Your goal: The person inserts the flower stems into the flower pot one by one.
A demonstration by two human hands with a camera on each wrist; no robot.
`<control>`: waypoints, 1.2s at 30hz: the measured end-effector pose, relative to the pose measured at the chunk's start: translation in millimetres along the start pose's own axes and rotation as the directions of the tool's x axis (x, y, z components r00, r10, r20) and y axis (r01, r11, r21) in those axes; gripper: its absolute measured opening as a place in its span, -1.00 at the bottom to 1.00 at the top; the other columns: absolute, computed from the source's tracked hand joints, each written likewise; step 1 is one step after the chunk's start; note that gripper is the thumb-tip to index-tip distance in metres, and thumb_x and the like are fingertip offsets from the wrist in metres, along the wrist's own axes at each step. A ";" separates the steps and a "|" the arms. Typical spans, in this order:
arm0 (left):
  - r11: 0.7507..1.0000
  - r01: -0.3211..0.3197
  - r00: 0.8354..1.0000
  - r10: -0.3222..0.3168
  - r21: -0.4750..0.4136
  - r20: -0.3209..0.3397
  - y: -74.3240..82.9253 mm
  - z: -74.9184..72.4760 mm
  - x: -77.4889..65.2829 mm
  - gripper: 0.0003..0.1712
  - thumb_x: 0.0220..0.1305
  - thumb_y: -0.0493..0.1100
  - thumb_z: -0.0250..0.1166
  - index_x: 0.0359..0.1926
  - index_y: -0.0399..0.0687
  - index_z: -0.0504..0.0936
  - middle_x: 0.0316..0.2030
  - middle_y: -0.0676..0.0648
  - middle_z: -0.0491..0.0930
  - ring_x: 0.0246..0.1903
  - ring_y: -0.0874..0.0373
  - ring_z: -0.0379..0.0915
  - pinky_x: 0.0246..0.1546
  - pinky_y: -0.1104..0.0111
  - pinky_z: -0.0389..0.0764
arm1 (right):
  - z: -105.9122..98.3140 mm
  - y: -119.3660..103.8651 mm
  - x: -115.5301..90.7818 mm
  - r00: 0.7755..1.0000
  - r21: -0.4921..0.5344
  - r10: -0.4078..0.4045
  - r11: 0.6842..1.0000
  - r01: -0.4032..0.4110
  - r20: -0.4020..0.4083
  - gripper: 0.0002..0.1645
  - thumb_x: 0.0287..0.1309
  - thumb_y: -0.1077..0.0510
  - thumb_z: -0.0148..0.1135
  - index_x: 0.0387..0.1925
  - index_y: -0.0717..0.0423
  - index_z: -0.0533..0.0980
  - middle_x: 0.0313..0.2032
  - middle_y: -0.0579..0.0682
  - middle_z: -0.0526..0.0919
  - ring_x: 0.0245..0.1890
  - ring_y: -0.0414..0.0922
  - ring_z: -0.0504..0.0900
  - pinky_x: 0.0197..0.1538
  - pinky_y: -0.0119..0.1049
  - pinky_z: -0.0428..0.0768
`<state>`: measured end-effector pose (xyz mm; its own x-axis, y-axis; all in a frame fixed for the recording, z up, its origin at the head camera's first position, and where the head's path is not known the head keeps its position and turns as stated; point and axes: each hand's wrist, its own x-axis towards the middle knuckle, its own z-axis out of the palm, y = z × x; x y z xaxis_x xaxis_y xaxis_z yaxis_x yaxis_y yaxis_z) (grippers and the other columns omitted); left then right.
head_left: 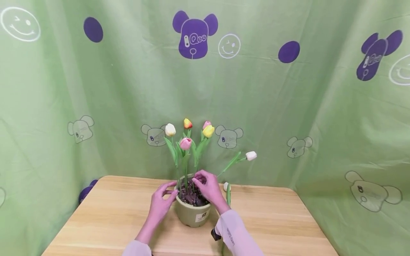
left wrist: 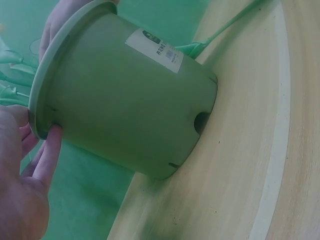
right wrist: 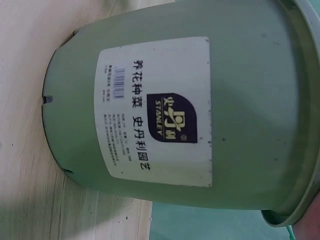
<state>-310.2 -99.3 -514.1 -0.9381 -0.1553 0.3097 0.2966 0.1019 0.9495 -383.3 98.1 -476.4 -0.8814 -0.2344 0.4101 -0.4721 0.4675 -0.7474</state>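
A green plastic flower pot with dark soil stands on the table, a white label on its side. Several tulips rise from it: white, red-yellow, yellow and pink. My left hand grips the pot's left rim; in the left wrist view its thumb lies over the rim and a finger presses underneath. Over the soil, my right hand pinches a tulip stem at its fingertips, below the yellow flower. The right wrist view shows only a sliver of that hand by the rim.
To the right of the pot, a white tulip sticks out past the table's back edge. Another white tulip lies beside my right forearm, partly covered. A patterned green curtain hangs behind the wooden table and at both sides.
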 end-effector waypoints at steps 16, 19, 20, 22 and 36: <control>1.000 -0.024 1.000 0.024 -0.003 0.016 -16.7 -1.4 5.9 -0.51 0.35 -0.30 0.38 0.28 -0.22 0.57 0.29 -0.28 0.54 0.03 -0.18 0.64 -0.12 0.42 0.83 | 0.5 0.1 -1.4 0.998 0.038 0.021 0.999 -0.018 -0.057 -0.75 0.26 0.20 0.42 -0.05 0.16 0.65 -0.20 0.03 0.77 -0.21 -0.12 0.72 -0.13 -0.44 0.78; 0.999 -0.036 0.999 0.036 -0.018 0.022 -18.4 -2.9 6.7 -0.51 0.34 -0.27 0.40 0.27 -0.18 0.59 0.28 -0.24 0.56 0.01 -0.13 0.66 -0.13 0.42 0.83 | 0.3 -0.9 -1.1 0.998 0.045 0.021 0.999 -0.018 -0.053 -0.75 0.26 0.20 0.42 -0.05 0.16 0.66 -0.19 0.03 0.77 -0.21 -0.12 0.72 -0.12 -0.44 0.78; 0.999 -0.036 0.999 0.037 -0.024 0.025 -18.9 -3.3 7.1 -0.51 0.33 -0.26 0.40 0.26 -0.17 0.60 0.27 -0.23 0.56 0.01 -0.12 0.66 -0.13 0.43 0.83 | 0.0 -1.2 -1.1 0.999 0.048 0.018 0.999 -0.016 -0.051 -0.76 0.26 0.20 0.42 -0.05 0.17 0.65 -0.19 0.03 0.77 -0.22 -0.12 0.72 -0.11 -0.43 0.79; 0.999 -0.036 0.999 0.037 -0.033 0.028 -18.6 -3.7 7.2 -0.52 0.33 -0.27 0.40 0.25 -0.16 0.60 0.27 -0.23 0.56 0.00 -0.10 0.67 -0.13 0.43 0.83 | -0.4 -1.5 -1.1 0.999 0.055 0.019 0.998 -0.016 -0.051 -0.76 0.26 0.20 0.42 -0.05 0.16 0.66 -0.19 0.03 0.77 -0.22 -0.12 0.71 -0.10 -0.41 0.79; 0.999 -0.028 0.999 0.028 -0.016 0.026 -16.4 -3.1 6.2 -0.53 0.33 -0.31 0.39 0.25 -0.14 0.61 0.27 -0.23 0.56 0.00 -0.08 0.66 -0.12 0.43 0.83 | -6.0 -1.4 -1.2 0.998 0.092 0.019 0.996 -0.012 -0.067 -0.74 0.27 0.19 0.41 -0.03 0.19 0.66 -0.19 0.04 0.77 -0.21 -0.10 0.70 -0.13 -0.42 0.78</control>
<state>-320.4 -104.9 -527.6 -0.9337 -0.1270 0.3348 0.3253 0.0902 0.9413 -381.5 102.8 -472.7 -0.8870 -0.1683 0.4301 -0.4606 0.3898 -0.7974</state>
